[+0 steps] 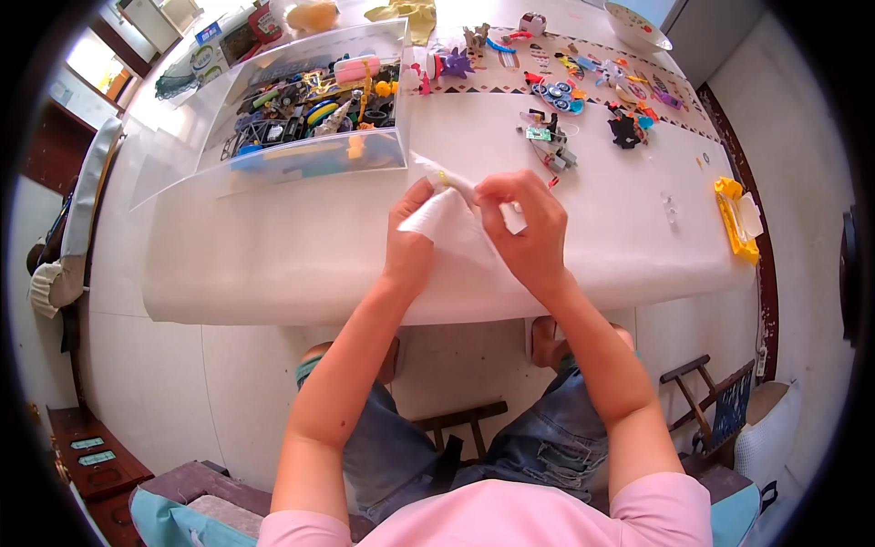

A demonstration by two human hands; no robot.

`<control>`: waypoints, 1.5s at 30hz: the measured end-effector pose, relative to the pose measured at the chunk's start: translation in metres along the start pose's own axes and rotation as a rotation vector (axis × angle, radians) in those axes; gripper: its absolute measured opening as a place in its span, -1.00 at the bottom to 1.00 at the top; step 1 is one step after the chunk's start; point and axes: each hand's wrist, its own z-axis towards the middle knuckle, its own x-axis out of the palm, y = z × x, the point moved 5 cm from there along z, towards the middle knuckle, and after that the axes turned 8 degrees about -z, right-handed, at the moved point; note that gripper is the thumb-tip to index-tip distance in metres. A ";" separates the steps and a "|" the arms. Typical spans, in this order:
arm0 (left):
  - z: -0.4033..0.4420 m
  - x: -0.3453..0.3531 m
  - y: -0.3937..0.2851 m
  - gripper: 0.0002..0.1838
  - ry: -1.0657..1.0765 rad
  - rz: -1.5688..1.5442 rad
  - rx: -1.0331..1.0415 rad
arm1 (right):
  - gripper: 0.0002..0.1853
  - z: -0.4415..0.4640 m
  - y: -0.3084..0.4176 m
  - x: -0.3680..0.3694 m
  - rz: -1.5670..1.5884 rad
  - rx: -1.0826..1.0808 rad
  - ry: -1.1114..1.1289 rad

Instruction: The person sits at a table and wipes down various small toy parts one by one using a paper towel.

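Observation:
Over the near part of the table, my left hand [412, 239] is closed on a white wipe [448, 219], which hangs down in a fold between my hands. My right hand [527, 228] pinches the wipe's other side, fingertips pressed together. At the top of the wipe a small yellow piece [443, 177] shows; most of it is covered, so its kind is unclear. Behind my hands stands a clear plastic box [301, 162] heaped with small toys [319, 105]. Beyond my right hand lies a small circuit board with wires [540, 134].
Small toys, among them a purple spiky figure [454, 62] and a black spiky piece [625, 129], lie on a patterned strip [510, 80] at the back. A yellow wipes pack [729, 214] is at the right edge, and a bowl [636, 29] stands far right.

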 end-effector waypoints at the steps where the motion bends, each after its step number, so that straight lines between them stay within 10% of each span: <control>1: -0.002 -0.001 -0.002 -0.87 0.006 0.077 0.009 | -0.84 0.000 -0.003 -0.001 0.011 0.074 0.001; 5: -0.003 0.006 -0.009 -0.88 0.136 0.542 0.196 | -0.87 0.003 -0.006 0.003 0.111 0.190 0.112; 32: 0.000 -0.003 -0.006 -0.78 -0.048 0.162 0.171 | -0.89 -0.006 -0.015 0.009 0.015 0.306 0.201; 45: 0.002 -0.011 -0.005 -0.87 -0.206 -0.098 0.043 | -0.89 -0.004 -0.005 0.004 -0.069 0.036 0.043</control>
